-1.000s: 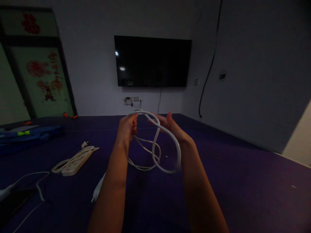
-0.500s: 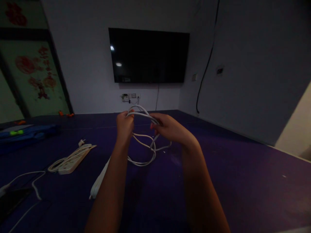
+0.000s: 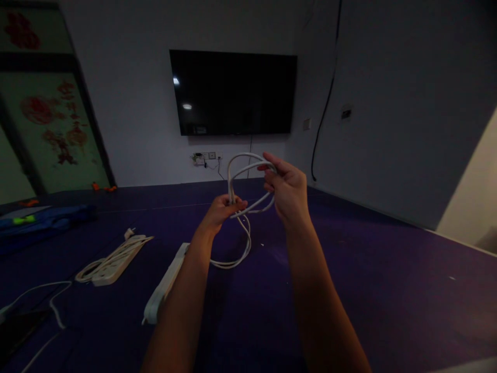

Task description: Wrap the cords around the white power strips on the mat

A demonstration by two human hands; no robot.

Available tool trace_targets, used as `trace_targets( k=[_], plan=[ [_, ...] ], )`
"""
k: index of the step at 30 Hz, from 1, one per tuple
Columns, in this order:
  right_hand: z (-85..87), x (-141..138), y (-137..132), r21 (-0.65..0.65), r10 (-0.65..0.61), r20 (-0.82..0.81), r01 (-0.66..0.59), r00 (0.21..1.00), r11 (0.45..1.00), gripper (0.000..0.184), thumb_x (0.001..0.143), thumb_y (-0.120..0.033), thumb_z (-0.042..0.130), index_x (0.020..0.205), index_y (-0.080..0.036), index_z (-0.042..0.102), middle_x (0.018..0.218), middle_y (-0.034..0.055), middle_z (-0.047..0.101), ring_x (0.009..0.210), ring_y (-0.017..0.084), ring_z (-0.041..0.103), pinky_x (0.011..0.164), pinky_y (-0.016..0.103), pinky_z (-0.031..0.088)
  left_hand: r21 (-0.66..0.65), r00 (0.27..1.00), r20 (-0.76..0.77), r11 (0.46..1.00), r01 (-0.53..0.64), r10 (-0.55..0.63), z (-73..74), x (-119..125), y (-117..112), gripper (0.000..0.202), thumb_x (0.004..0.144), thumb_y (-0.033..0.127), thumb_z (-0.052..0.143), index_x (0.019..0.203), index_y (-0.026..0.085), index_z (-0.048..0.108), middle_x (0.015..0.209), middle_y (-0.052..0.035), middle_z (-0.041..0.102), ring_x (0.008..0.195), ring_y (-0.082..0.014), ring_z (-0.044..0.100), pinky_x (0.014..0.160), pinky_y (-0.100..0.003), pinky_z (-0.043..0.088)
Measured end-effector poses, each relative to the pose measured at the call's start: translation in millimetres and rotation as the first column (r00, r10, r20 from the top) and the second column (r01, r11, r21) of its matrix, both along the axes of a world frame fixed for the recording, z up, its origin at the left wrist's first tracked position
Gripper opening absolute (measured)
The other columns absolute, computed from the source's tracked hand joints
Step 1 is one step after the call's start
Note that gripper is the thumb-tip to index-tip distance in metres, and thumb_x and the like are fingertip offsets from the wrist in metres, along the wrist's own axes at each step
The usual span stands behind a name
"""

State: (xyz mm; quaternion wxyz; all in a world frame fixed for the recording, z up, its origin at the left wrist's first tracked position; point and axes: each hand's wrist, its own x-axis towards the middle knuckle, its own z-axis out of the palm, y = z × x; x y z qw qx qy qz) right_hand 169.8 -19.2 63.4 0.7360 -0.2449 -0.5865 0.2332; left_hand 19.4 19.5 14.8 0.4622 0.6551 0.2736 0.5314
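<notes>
A white cable [image 3: 245, 243] loops between both of my hands above a dark purple surface [image 3: 349, 269]. My left hand [image 3: 222, 209] pinches the cable where its strands cross, low and centre. Higher and to the right, my right hand [image 3: 286, 187] is closed round the top of the loop. The cable hangs down in a curve and runs to a white power strip [image 3: 165, 285] lying on the surface under my left forearm.
A second power strip [image 3: 112, 260] with its coiled cord lies to the left. A thin white wire [image 3: 42, 290] and a dark flat object sit at the near left edge. A blue bundle [image 3: 46, 220] lies far left. A black TV [image 3: 233, 93] hangs on the wall ahead.
My right hand has risen and pulled the loop upward. My left hand has dropped lower and now pinches the crossing strands. The power strip under my left arm shows more.
</notes>
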Motion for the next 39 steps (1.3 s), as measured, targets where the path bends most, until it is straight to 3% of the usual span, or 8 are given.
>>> trace_targets(
  k=[8, 15, 20, 23, 26, 31, 35, 39],
  plan=[
    [3.3, 28.9, 0.0, 0.084, -0.103, -0.121, 0.114, 0.987, 0.990, 0.040, 0.073, -0.018, 0.056, 0.111, -0.025, 0.066, 0.085, 0.0010, 0.067, 0.050, 0.006, 0.039, 0.043, 0.021, 0.031, -0.012, 0.974, -0.125, 0.982, 0.190, -0.190, -11.3, 12.4, 0.9, 0.045, 0.065, 0.048, 0.074, 0.097, 0.018, 0.066, 0.107, -0.0086, 0.065, 0.106, -0.0229, 0.055, 0.092, -0.036, 0.037],
    [8.0, 38.6, -6.0, 0.199, -0.101, -0.103, 0.120, 0.990, 0.973, 0.040, 0.074, -0.013, 0.055, 0.110, -0.024, 0.067, 0.082, 0.0009, 0.066, 0.048, 0.005, 0.036, 0.041, 0.020, 0.027, 0.010, 0.956, -0.206, 0.977, 0.214, -0.207, -33.3, 28.7, 17.4, 0.034, 0.071, 0.047, 0.068, 0.085, 0.015, 0.066, 0.091, -0.0054, 0.066, 0.095, -0.0186, 0.055, 0.092, -0.034, 0.035],
    [6.6, 46.5, -4.2, 0.216, -0.176, -0.150, 0.205, 0.973, 0.955, 0.040, 0.075, -0.014, 0.055, 0.111, -0.025, 0.066, 0.083, 0.0011, 0.066, 0.048, 0.005, 0.038, 0.041, 0.019, 0.029, -0.074, 0.971, -0.095, 0.974, 0.214, -0.221, -45.0, 42.6, 22.6, 0.039, 0.077, 0.054, 0.059, 0.072, 0.015, 0.058, 0.064, 0.0000, 0.057, 0.065, -0.0124, 0.056, 0.068, -0.027, 0.043],
    [1.8, 56.7, 0.8, 0.205, -0.272, -0.160, 0.302, 0.949, 0.931, 0.040, 0.076, -0.015, 0.054, 0.114, -0.024, 0.065, 0.086, 0.0022, 0.067, 0.049, 0.005, 0.041, 0.041, 0.019, 0.032, -0.075, 0.978, 0.105, 0.979, 0.188, -0.179, -36.9, 38.3, 21.2, 0.048, 0.071, 0.062, 0.061, 0.063, 0.017, 0.047, 0.051, 0.0069, 0.041, 0.046, -0.0073, 0.045, 0.052, -0.023, 0.042],
    [-4.1, 69.2, 6.9, 0.190, -0.412, -0.079, 0.420, 0.908, 0.888, 0.040, 0.077, -0.015, 0.053, 0.115, -0.023, 0.064, 0.088, 0.0034, 0.068, 0.055, 0.007, 0.050, 0.047, 0.021, 0.041, -0.086, 0.953, 0.276, 0.984, 0.155, -0.126, -18.5, 24.7, 16.3, 0.052, 0.071, 0.063, 0.061, 0.060, 0.017, 0.039, 0.047, 0.0100, 0.030, 0.035, -0.0022, 0.028, 0.036, -0.016, 0.026],
    [-14.6, 77.5, 24.8, 0.256, -0.605, 0.181, 0.557, 0.775, 0.790, 0.043, 0.077, -0.010, 0.048, 0.115, -0.019, 0.065, 0.090, 0.0065, 0.070, 0.089, 0.018, 0.063, 0.083, 0.037, 0.049, -0.143, 0.876, 0.470, 0.970, 0.196, -0.108, 15.4, -6.5, 0.7, 0.043, 0.082, 0.051, 0.057, 0.061, 0.016, 0.044, 0.044, 0.0102, 0.029, 0.030, -0.0002, 0.019, 0.031, -0.013, 0.012],
    [-29.0, 61.4, 46.3, 0.147, -0.578, 0.405, 0.573, 0.708, 0.806, 0.046, 0.077, -0.007, 0.044, 0.119, -0.016, 0.063, 0.101, 0.0108, 0.070, 0.096, 0.020, 0.064, 0.086, 0.036, 0.047, -0.126, 0.771, 0.633, 0.972, 0.197, -0.074, 31.9, -27.5, -11.9, 0.040, 0.094, 0.037, 0.041, 0.066, 0.012, 0.054, 0.043, 0.0096, 0.028, 0.029, -0.0001, 0.019, 0.029, -0.013, 0.013],
    [-46.5, 31.7, 59.1, -0.017, -0.403, 0.717, 0.592, 0.569, 0.806, 0.049, 0.082, -0.010, 0.045, 0.129, -0.022, 0.056, 0.105, 0.0099, 0.070, 0.098, 0.021, 0.064, 0.083, 0.031, 0.047, -0.059, 0.663, 0.745, 0.983, 0.174, -0.073, 37.5, -36.7, -17.2, 0.038, 0.097, 0.027, 0.034, 0.072, 0.011, 0.058, 0.045, 0.0088, 0.030, 0.029, 0.0003, 0.023, 0.029, -0.013, 0.016]
  ],
)
